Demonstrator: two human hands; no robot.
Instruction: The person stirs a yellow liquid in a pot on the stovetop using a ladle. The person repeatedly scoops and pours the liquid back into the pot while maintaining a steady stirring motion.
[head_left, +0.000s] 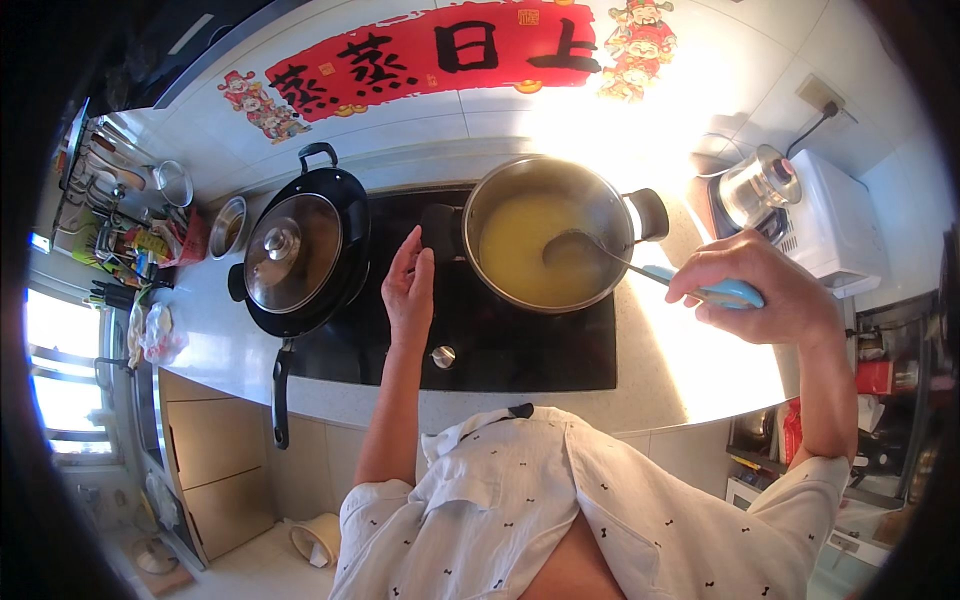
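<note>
My right hand grips the light blue handle of a ladle. The bowl of the ladle dips into a yellow, soupy liquid inside a steel stockpot with dark side handles. That pot stands on the right half of a black glass cooktop. Just left of the pot, near its left handle, my left hand is raised with nothing in it, thumb apart from the fingers. Whether it touches the handle I cannot tell.
Left on the cooktop sits a black wok under a glass lid; its long handle juts past the counter edge. A metal bowl stands beyond it. At right are a glass kettle and a white appliance.
</note>
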